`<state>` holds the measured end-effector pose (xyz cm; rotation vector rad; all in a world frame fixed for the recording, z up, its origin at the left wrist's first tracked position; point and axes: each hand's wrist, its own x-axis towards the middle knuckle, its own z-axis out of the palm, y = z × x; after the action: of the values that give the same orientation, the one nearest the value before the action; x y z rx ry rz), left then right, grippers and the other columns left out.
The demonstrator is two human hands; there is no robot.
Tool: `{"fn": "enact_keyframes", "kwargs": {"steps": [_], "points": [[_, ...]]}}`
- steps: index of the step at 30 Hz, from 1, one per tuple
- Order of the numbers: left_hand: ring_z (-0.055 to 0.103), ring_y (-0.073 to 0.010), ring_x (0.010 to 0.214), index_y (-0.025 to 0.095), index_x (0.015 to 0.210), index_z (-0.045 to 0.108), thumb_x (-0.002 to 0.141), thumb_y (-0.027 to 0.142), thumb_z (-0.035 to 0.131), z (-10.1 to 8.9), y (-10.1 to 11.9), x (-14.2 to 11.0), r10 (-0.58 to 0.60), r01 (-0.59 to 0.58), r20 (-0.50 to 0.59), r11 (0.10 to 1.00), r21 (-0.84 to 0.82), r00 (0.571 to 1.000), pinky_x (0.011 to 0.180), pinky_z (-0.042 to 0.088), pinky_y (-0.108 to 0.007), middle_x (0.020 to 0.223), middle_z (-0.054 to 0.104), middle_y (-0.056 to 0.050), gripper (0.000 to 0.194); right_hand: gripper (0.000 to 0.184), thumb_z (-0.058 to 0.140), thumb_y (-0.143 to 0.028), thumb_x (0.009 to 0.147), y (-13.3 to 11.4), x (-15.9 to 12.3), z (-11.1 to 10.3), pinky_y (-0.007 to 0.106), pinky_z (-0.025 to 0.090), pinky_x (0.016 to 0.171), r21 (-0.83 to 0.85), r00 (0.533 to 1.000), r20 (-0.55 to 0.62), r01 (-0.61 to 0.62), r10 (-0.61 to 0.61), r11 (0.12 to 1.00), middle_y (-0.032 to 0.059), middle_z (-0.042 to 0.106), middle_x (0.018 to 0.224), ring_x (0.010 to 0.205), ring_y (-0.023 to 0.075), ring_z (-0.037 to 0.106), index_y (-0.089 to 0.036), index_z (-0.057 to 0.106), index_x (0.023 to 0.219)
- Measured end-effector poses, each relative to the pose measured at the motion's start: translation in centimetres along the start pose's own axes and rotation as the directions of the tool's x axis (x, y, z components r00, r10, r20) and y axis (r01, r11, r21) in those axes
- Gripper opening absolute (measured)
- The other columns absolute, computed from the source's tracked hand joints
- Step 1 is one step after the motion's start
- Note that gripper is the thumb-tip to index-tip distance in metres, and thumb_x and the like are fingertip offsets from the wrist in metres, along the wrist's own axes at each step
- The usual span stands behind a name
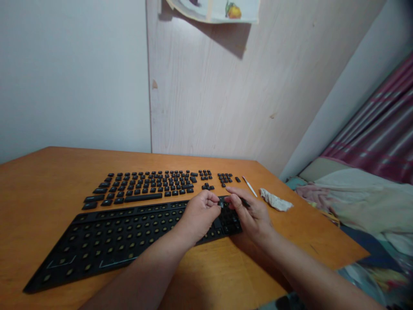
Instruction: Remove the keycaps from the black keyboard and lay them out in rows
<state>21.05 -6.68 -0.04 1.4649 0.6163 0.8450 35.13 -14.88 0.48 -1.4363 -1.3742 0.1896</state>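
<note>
A black keyboard base [129, 232] with its keycaps off lies at a slant on the table, bare key posts showing over most of it. Over its right part, my left hand [201, 215] is closed in a pinch; the tiny thing at its fingertips is too small to name. Close beside it, my right hand [254, 215] has its thumb and fingers curled round a small black piece [245, 202], mostly hidden by the fingers. Behind the base, loose black keycaps [155, 183] sit in rows in keyboard layout, with a long space bar [143, 197] at their front.
A thin white stick-like tool [250, 187] and a crumpled white tissue [275, 200] lie right of the keycaps. The wooden table [29, 181] meets a wall behind. Past its right edge is a bed with rumpled bedding [368, 198].
</note>
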Motion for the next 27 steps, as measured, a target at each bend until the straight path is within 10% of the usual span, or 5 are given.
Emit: {"fn": "enact_keyframes", "kwargs": {"steps": [8,20,27], "points": [[0.055,-0.0109,0.065,0.016,0.087,0.058,0.074,0.016,0.063,-0.1,-0.4,0.2,-0.033,0.033,0.010,0.998,-0.047,0.999,0.065,0.042,-0.023,0.068,0.059,0.004,0.013,0.022,0.061,-0.029,0.088,1.5,0.2,-0.8,0.037,0.050,0.080,-0.289,0.934,0.239,0.329,-0.265,0.899,0.0069,0.069,0.096,0.088,0.0223,0.062,-0.026,0.067,0.109],[0.055,-0.0118,0.069,0.016,0.088,0.057,0.076,0.019,0.064,0.0,-0.6,0.2,0.015,-0.015,0.024,1.000,-0.002,1.000,0.068,0.044,-0.024,0.073,0.058,0.002,0.014,0.018,0.061,-0.031,0.088,1.4,0.6,-1.5,0.035,0.048,0.073,-0.371,0.925,0.296,0.340,-0.237,0.864,0.0074,0.066,0.089,0.083,0.0224,0.060,-0.026,0.068,0.103],[0.056,-0.0140,0.072,0.017,0.085,0.060,0.080,0.028,0.062,-0.5,-0.4,0.5,0.071,-0.063,-0.081,0.993,0.098,0.994,0.071,0.045,-0.027,0.077,0.060,0.000,0.013,0.020,0.058,-0.032,0.089,6.2,4.5,-4.1,0.040,0.047,0.083,-0.497,0.956,0.208,0.285,-0.206,0.819,0.0089,0.067,0.096,0.091,0.0251,0.061,-0.025,0.071,0.101]]}}
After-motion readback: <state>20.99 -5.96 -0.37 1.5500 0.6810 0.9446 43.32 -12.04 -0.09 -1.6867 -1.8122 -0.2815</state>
